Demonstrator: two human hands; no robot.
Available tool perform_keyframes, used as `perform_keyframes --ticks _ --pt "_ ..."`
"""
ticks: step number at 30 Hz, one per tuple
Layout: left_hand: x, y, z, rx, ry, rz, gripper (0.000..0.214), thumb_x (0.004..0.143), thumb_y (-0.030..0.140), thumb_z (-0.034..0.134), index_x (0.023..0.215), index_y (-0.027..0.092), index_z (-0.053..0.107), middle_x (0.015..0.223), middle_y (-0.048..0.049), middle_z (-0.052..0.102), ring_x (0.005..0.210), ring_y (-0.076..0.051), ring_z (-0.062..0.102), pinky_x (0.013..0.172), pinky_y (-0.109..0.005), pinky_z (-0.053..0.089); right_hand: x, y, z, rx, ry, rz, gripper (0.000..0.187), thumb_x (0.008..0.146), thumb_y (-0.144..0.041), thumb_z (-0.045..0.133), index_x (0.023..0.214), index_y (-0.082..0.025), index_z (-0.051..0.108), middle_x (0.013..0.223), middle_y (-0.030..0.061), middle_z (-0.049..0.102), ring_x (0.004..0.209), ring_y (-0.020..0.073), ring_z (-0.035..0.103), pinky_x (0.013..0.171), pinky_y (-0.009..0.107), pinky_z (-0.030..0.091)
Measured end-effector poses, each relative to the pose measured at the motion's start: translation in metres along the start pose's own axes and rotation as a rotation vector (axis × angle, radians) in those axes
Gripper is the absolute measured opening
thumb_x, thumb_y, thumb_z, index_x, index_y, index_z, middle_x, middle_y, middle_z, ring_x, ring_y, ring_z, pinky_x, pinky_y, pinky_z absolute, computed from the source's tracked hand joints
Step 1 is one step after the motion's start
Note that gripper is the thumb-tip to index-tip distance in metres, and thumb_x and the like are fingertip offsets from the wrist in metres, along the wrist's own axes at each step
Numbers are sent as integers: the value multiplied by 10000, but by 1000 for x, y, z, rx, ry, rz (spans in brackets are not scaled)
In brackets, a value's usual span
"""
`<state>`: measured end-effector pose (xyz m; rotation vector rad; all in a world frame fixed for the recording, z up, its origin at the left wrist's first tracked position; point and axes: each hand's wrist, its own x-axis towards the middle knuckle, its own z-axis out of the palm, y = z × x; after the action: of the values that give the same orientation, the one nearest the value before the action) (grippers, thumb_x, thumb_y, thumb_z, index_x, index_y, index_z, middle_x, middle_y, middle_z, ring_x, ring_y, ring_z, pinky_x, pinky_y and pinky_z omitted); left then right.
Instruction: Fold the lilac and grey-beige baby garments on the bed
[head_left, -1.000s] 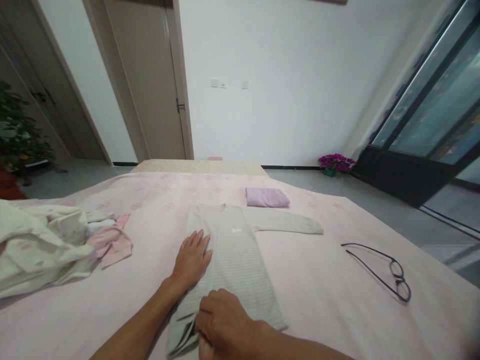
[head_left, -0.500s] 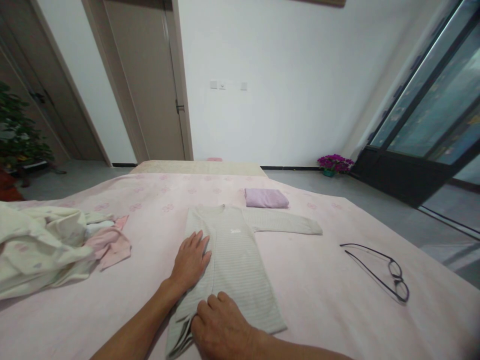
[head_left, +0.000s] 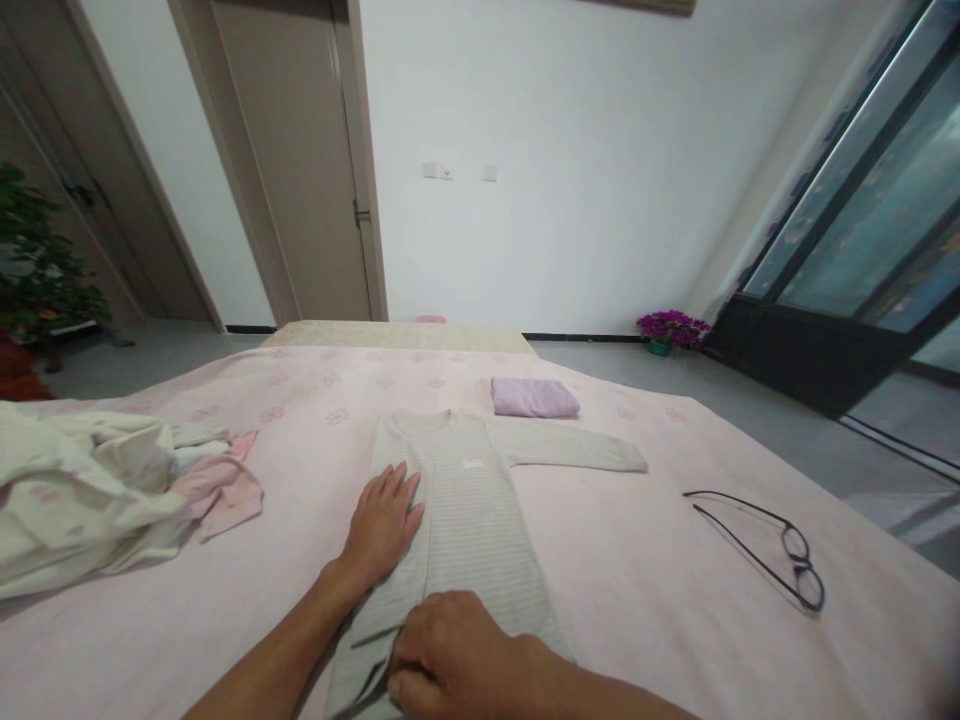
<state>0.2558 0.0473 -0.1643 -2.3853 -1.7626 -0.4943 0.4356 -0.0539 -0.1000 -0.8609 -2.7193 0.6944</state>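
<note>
A pale grey-green striped long-sleeved shirt (head_left: 480, 530) lies spread on the bed, its collar away from me. One sleeve stretches out to the right; the left side is folded inward over the body. My left hand (head_left: 382, 522) lies flat on that folded part, fingers stretched out. Down by the lower left hem, my right hand (head_left: 457, 650) has its fingers curled closed on the shirt fabric, which is rumpled beside it. The fingertips of the right hand are hidden under the hand.
A folded purple cloth (head_left: 535, 398) sits beyond the shirt's right sleeve. Black-framed glasses (head_left: 802, 570) rest on the pink bed sheet (head_left: 622, 580) at right. At left lies a heap of cream and pink clothes (head_left: 97, 500). Purple flowers (head_left: 671, 328) stand on the floor.
My right hand has shifted slightly and turned, its fingers still curled at the hem, and the fabric beside it has moved a little. The left hand stays put.
</note>
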Motion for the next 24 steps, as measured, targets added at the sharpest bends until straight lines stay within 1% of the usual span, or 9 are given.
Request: perform_keyframes --ticks 2,4,6,8,11,13,16,19,24 --pt "0 0 0 7 -5 0 449 955 351 462 1348 161 567 1477 -136 489 1381 -296 418 1137 -475 327 0 2 -1 35 -36 -24 208 862 -295 561 721 -184 667 709 -31 670 571 93 479 587 217 330" --pt "0 0 0 6 -3 -1 451 955 350 460 1350 160 565 1476 -139 489 1379 -301 419 1134 -477 329 0 6 -4 105 -56 -4 291 905 -322 532 685 -175 653 640 -50 623 521 72 423 551 206 299" --pt "0 0 1 3 6 -1 449 954 355 461 1348 166 565 1475 -135 492 1378 -300 420 1136 -474 326 1 16 -8 155 -14 58 317 919 -319 524 673 -170 658 607 -53 601 514 67 420 540 202 291" --pt "0 0 0 7 13 -1 447 951 355 465 1345 169 567 1473 -130 495 1378 -299 419 1136 -469 327 4 31 -15 181 120 143 267 920 -281 520 753 -175 700 664 -38 649 573 80 498 574 199 328" --pt "0 1 0 9 13 2 449 949 356 468 1345 168 568 1464 -131 504 1372 -304 426 1131 -469 336 6 64 -27 202 365 274 242 929 -245 493 974 -195 725 808 -3 722 706 120 614 674 216 410" --pt "0 1 0 3 14 4 451 949 361 471 1347 171 567 1461 -132 507 1369 -305 431 1131 -473 336 6 88 -35 176 482 352 259 930 -246 483 1040 -198 712 867 18 737 762 144 644 736 246 450" --pt "0 0 0 -2 14 2 449 951 365 471 1348 179 565 1466 -127 504 1373 -301 427 1134 -478 331 0 121 -42 39 609 422 284 899 -212 500 1112 -199 687 1044 59 729 927 178 650 882 312 466" --pt "0 0 1 -1 7 2 446 954 367 465 1350 185 562 1471 -119 500 1380 -294 420 1139 -476 322 -8 145 -46 -82 625 468 282 887 -191 505 1099 -190 691 1103 82 709 1033 197 619 959 345 441" --pt "0 1 0 4 3 -4 445 952 359 466 1348 180 564 1470 -114 502 1380 -293 417 1141 -469 320 -15 171 -52 -55 626 536 276 894 -186 472 1038 -186 708 1060 62 712 1014 187 618 945 321 440"
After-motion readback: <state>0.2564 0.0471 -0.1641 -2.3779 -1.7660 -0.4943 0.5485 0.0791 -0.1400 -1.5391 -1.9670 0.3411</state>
